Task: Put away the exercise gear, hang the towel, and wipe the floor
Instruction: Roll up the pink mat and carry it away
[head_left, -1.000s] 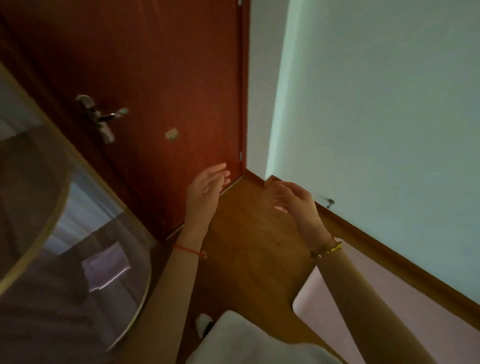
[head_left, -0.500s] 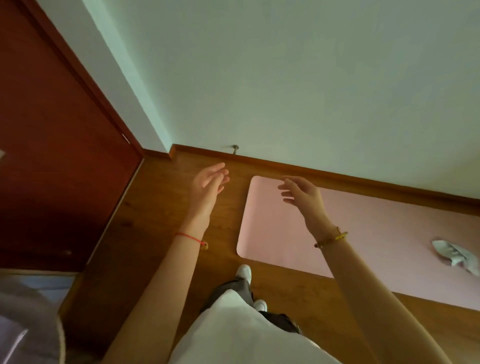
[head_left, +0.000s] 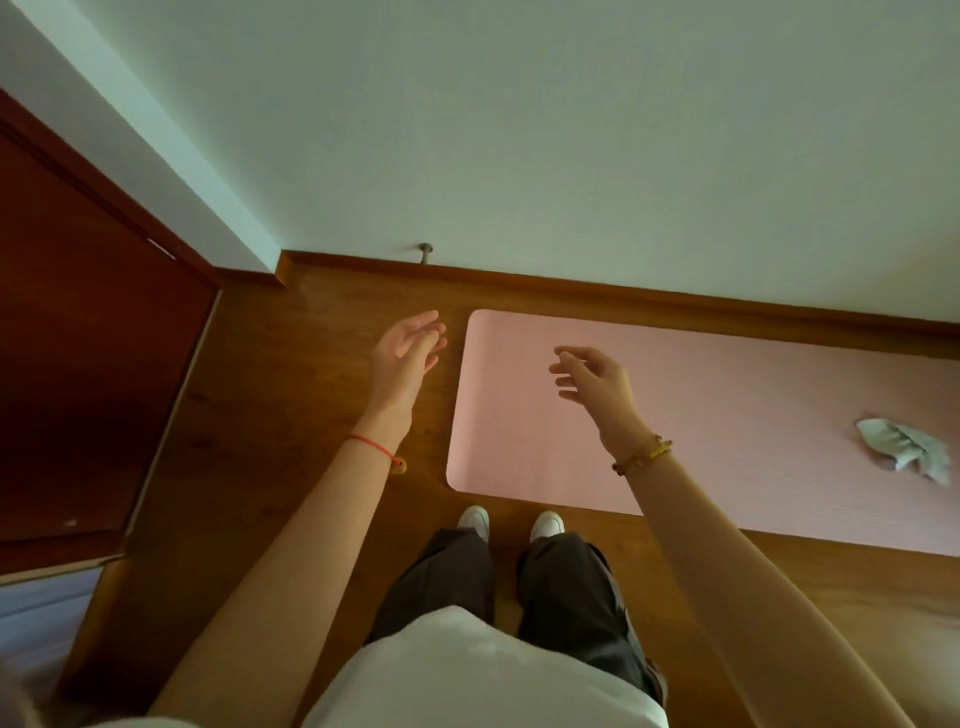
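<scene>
A pink exercise mat lies flat on the wooden floor along the wall, running off to the right. A crumpled pale towel rests on the mat near the right edge. My left hand hovers over the bare floor just left of the mat's short end, fingers relaxed and empty. My right hand hangs above the mat's left part, fingers loosely spread, holding nothing. My feet in white shoes stand at the mat's near edge.
A dark red door stands at the left. The white wall with a wooden skirting board runs behind the mat, and a small metal door stop sticks out above it. Wooden floor lies between door and mat.
My view has swung from the door to the right and down onto the mat and towel. Both hands stay raised and empty, and my feet have come into view.
</scene>
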